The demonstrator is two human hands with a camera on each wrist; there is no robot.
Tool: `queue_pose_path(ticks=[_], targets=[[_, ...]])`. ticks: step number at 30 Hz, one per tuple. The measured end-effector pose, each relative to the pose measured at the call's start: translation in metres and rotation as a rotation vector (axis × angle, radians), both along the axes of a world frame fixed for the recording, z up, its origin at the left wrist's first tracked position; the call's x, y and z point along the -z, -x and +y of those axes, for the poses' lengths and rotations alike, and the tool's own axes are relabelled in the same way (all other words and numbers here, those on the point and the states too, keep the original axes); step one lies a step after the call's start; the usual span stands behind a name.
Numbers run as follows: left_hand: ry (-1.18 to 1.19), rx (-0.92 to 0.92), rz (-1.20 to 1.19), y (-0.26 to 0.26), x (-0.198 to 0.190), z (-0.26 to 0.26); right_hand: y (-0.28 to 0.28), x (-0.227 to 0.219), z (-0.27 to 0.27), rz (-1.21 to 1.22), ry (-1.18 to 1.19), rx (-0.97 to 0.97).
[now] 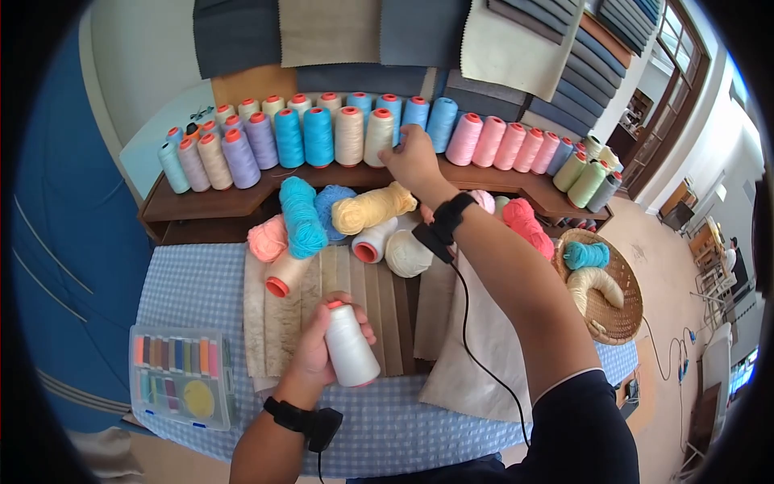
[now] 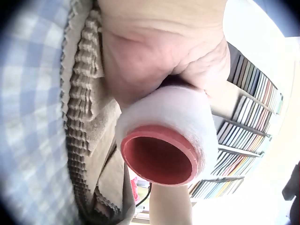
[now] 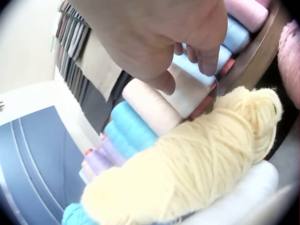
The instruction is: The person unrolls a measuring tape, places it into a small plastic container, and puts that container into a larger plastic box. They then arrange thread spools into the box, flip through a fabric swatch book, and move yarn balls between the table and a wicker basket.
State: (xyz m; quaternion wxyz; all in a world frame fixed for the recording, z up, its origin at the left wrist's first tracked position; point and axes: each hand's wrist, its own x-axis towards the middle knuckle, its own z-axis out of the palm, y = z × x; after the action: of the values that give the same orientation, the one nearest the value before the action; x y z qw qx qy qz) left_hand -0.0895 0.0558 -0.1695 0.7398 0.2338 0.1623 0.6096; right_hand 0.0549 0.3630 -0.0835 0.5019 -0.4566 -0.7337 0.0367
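My left hand point(image 1: 316, 347) grips a white thread cone point(image 1: 351, 347) above the checked cloth, its fingers around the upper part. The red hollow base of that white cone point(image 2: 161, 157) faces the left wrist view. My right hand point(image 1: 415, 161) reaches to the shelf, at the right side of a cream thread cone point(image 1: 380, 139). In the right wrist view its thumb and loosely bent fingers point(image 3: 208, 61) hang apart over the cream cone point(image 3: 185, 91) and a light blue cone beside it. A yellow yarn skein point(image 3: 187, 164) lies below that hand.
Rows of thread cones in several colours line the curved wooden shelf point(image 1: 270, 179). Yarn skeins, balls and cones lie before it on fabric swatches point(image 1: 363, 310). A clear plastic case point(image 1: 181, 375) sits left, a wicker basket point(image 1: 621, 310) right. A black cable hangs from the right wrist.
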Motion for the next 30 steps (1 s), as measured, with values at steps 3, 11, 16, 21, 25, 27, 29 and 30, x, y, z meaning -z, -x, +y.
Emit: queue_pose_path(ticks=[3,11,16,21,25,27,29,30], targets=[[0.034,-0.072,-0.043,-0.003,-0.001,0.001,-0.008,-0.039,-0.083,0.020,0.253,-0.278],[0.044,-0.213,0.048,0.002,0.007,0.001,-0.012,-0.027,-0.235,-0.558,0.745,-0.803],[-0.045,-0.215,0.040,-0.008,-0.011,0.001,-0.017,-0.029,-0.221,-0.460,0.767,-0.847],[-0.070,-0.123,-0.005,-0.001,-0.003,0.002,-0.045,-0.074,-0.133,0.075,0.501,-0.607],[-0.047,-0.127,0.027,0.000,0.001,0.004,-0.061,-0.064,-0.049,-0.004,0.231,-0.081],[-0.055,-0.122,0.017,0.000,0.001,0.003,-0.061,-0.049,-0.022,-0.008,0.245,-0.024],[-0.079,-0.157,0.028,-0.001,0.002,0.004,-0.057,-0.031,0.000,-0.028,0.232,-0.021],[-0.107,-0.184,0.038,-0.001,0.003,0.004,-0.052,-0.029,-0.001,-0.027,0.237,-0.030]])
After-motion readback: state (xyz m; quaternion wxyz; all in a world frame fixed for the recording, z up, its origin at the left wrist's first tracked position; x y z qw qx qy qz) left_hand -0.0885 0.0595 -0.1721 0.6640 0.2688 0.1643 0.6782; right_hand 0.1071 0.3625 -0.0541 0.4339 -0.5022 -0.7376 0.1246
